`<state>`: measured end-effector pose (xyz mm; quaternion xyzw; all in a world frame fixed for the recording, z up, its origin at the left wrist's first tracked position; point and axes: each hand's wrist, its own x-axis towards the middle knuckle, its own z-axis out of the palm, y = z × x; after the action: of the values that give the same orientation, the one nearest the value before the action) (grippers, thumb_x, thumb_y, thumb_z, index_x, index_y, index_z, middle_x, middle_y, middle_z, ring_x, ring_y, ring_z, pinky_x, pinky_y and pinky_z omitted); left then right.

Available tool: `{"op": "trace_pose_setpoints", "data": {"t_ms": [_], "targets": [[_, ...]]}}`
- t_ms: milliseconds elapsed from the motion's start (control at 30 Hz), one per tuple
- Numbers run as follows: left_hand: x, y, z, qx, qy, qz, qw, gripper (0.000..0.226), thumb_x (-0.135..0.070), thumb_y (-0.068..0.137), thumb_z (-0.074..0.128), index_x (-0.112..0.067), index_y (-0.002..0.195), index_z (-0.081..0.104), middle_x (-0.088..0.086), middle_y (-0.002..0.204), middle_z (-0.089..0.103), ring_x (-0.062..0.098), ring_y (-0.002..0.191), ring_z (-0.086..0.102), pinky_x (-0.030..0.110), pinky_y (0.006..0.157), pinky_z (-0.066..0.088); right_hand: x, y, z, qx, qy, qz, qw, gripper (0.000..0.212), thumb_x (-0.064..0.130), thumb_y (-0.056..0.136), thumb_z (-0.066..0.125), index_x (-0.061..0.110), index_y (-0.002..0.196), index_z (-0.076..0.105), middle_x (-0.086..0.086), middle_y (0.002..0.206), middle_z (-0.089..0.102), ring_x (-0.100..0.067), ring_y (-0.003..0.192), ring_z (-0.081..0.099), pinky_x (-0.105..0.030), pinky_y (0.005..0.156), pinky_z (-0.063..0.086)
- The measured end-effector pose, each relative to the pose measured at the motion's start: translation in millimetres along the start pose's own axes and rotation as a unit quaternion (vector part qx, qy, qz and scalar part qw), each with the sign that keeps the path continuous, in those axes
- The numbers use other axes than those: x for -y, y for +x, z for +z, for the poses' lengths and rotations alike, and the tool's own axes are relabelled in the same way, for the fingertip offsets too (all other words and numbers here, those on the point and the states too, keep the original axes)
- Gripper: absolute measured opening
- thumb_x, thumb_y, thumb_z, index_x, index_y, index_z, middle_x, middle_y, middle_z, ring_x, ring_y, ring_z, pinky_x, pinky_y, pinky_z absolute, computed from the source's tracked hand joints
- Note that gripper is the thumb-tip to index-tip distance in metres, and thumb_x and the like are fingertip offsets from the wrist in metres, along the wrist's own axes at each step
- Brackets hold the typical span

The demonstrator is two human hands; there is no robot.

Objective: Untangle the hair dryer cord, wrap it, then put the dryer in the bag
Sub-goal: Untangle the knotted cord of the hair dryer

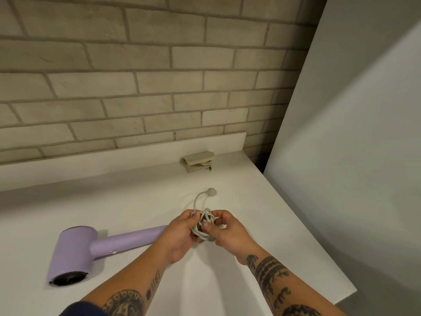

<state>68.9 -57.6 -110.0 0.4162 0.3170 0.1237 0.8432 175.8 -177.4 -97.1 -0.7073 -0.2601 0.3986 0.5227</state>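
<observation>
A folded beige bag (197, 161) lies at the back of the counter (136, 201), against the low white ledge (114, 156) and well apart from my hands. Between the bag and me the round plug (211, 192) rests on the counter, and a short curve of cord (204, 224) runs from it down into the knot I hold. The lilac dryer (75, 252) lies on its side to my left, its dark opening toward me and its handle pointing right, where the end slips out of sight behind my left hand (180, 233). Nothing lies between the dryer and the bag.

The counter is plain white and ends in a corner on my right. Behind it rises a wall (136, 76) of pale bricks, and on the right stands a tall white panel (353, 133).

Both my forearms reach in from below and meet over the counter. My left hand cups the tangled bundle from the left, its fingers (189, 216) curled round the loops. My right hand (230, 231) comes in from the right and pinches a strand of the same tangle. The knot sits just above the counter, between my two hands.
</observation>
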Motion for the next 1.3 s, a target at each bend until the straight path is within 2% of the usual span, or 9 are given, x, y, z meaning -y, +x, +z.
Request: {"op": "trace_pose_setpoints", "data": {"t_ms": [100, 367, 467, 567, 667, 800, 900, 1100, 1300], "targets": [[-2.3, -6.7, -7.0, 0.018, -0.029, -0.028, 0.999, 0.027, -0.014, 0.110, 0.040, 0.002, 0.124, 0.055, 0.025, 0.122, 0.070, 0.033, 0.100, 0.073, 0.043, 0.078, 0.060, -6.2, -4.5, 15.5, -0.025, 0.006, -0.005, 1.000, 0.029, 0.029, 0.094, 0.069, 0.025, 0.119, 0.056, 0.006, 0.110, 0.067, -0.017, 0.096, 0.069, -0.037, 0.079, 0.057], [-20.4, -18.3, -25.6, 0.042, 0.056, -0.050, 0.996, 0.026, -0.024, 0.107, 0.050, -0.013, 0.125, 0.063, 0.018, 0.120, 0.073, 0.033, 0.102, 0.072, 0.053, 0.099, 0.056, -0.3, -13.8, 33.6, -0.067, 0.038, -0.027, 0.997, 0.028, 0.013, 0.092, 0.071, 0.020, 0.117, 0.060, 0.001, 0.112, 0.069, -0.024, 0.094, 0.075, -0.045, 0.088, 0.061], [-23.4, -21.2, -34.2, 0.074, 0.063, -0.046, 0.994, 0.024, -0.011, 0.101, 0.060, -0.004, 0.124, 0.061, 0.023, 0.115, 0.072, 0.036, 0.103, 0.072, 0.055, 0.098, 0.056, 3.7, -16.3, 37.1, -0.073, 0.013, -0.036, 0.997, 0.035, 0.014, 0.089, 0.075, 0.022, 0.121, 0.061, -0.003, 0.106, 0.075, -0.021, 0.088, 0.076, -0.035, 0.082, 0.062], [-21.6, -19.8, -35.8, 0.066, 0.091, -0.013, 0.994, 0.022, -0.001, 0.098, 0.061, 0.000, 0.120, 0.062, 0.021, 0.109, 0.074, 0.032, 0.097, 0.074, 0.042, 0.085, 0.062, 5.0, -20.9, 41.8, -0.103, -0.038, -0.045, 0.993, 0.043, 0.020, 0.089, 0.076, 0.025, 0.127, 0.058, -0.003, 0.112, 0.072, -0.011, 0.081, 0.074, -0.016, 0.067, 0.054], [-20.1, -15.4, -33.0, 0.024, 0.123, 0.024, 0.992, 0.016, -0.002, 0.097, 0.064, -0.001, 0.113, 0.066, 0.019, 0.104, 0.076, 0.026, 0.088, 0.074, 0.034, 0.079, 0.061, -1.0, -21.8, 47.8, -0.180, -0.185, -0.112, 0.960, 0.037, 0.021, 0.087, 0.076, 0.033, 0.117, 0.058, 0.019, 0.133, 0.047, -0.002, 0.108, 0.059, -0.020, 0.088, 0.051], [-19.8, -10.8, -29.2, -0.005, 0.145, 0.039, 0.989, 0.013, -0.005, 0.095, 0.068, -0.006, 0.108, 0.070, 0.014, 0.097, 0.078, 0.021, 0.082, 0.072, 0.032, 0.077, 0.058, -1.2, -19.6, 48.9, -0.205, -0.367, -0.184, 0.889, 0.012, 0.031, 0.088, 0.073, 0.027, 0.100, 0.073, 0.011, 0.146, 0.044, -0.006, 0.130, 0.036, -0.009, 0.097, 0.031], [-21.5, -7.6, -27.6, 0.006, 0.131, 0.041, 0.991, 0.013, -0.002, 0.095, 0.067, -0.005, 0.108, 0.069, 0.011, 0.095, 0.078, 0.020, 0.082, 0.072, 0.033, 0.081, 0.056, 4.4, -16.6, 48.9, -0.208, -0.412, -0.167, 0.871, 0.023, 0.036, 0.094, 0.065, 0.027, 0.112, 0.075, 0.005, 0.156, 0.040, -0.016, 0.141, 0.035, -0.028, 0.107, 0.040], [-29.2, -6.5, -30.8, 0.016, 0.186, 0.039, 0.982, 0.017, -0.004, 0.094, 0.068, -0.007, 0.110, 0.067, 0.003, 0.088, 0.076, 0.012, 0.071, 0.066, 0.023, 0.063, 0.049, 5.3, -7.5, 47.3, -0.181, -0.374, -0.144, 0.898, 0.019, 0.026, 0.099, 0.058, 0.018, 0.106, 0.075, 0.002, 0.149, 0.048, -0.019, 0.135, 0.042, -0.025, 0.106, 0.038], [-30.9, -8.0, -35.5, 0.007, 0.349, 0.041, 0.936, 0.016, -0.034, 0.101, 0.059, -0.022, 0.105, 0.069, 0.000, 0.093, 0.074, 0.015, 0.079, 0.062, 0.031, 0.073, 0.047, 4.4, -4.1, 48.2, -0.161, -0.324, -0.142, 0.922, 0.011, 0.016, 0.098, 0.058, 0.014, 0.097, 0.069, 0.004, 0.141, 0.048, -0.007, 0.113, 0.054, -0.005, 0.089, 0.035]]}}
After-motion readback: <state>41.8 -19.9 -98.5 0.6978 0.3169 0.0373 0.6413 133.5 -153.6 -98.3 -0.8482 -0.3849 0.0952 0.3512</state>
